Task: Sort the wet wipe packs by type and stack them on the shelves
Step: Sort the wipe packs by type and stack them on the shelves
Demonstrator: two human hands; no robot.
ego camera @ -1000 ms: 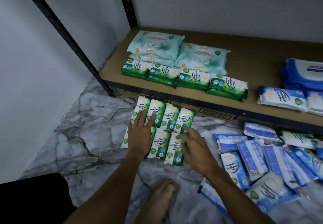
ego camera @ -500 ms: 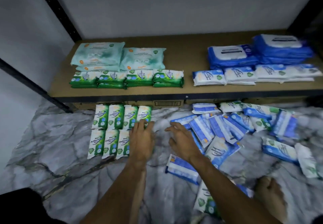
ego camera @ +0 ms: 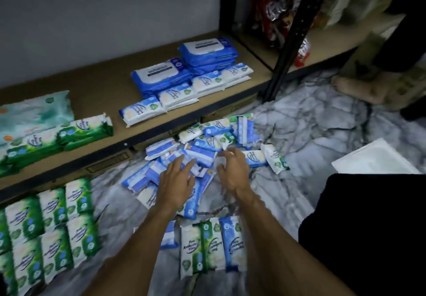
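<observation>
Head camera: Your left hand (ego camera: pixel 176 180) lies over the loose heap of blue wet wipe packs (ego camera: pixel 202 152) on the marble floor (ego camera: pixel 311 129). Its fingers (ego camera: pixel 185 167) are straight and spread, and they hold nothing. Your right hand (ego camera: pixel 232 171) hovers just beside it with its fingers (ego camera: pixel 230 155) curled downward. Blur hides whether they pinch a pack. Under and beyond both sets of fingertips, the heap's long axes point every way and the packs overlap.

Behind your fingers, between your forearms, three packs (ego camera: pixel 212 247) lie side by side with their long axes pointing towards the shelf (ego camera: pixel 103 88). Two are green and one is blue.

Well to the left of your left fingers, the green packs on the floor (ego camera: pixel 53 222) sit in two tidy rows, their long axes also pointing at the shelf.

Beyond your fingertips on the shelf, a row of small blue packs (ego camera: pixel 177 95) lies end to end, long axes along the front edge. The large dark-blue packs (ego camera: pixel 207 53) are stacked behind that row. Further left, green shelf packs (ego camera: pixel 85 129) lie lengthwise along the same edge, with teal packs (ego camera: pixel 34 111) behind them.
</observation>
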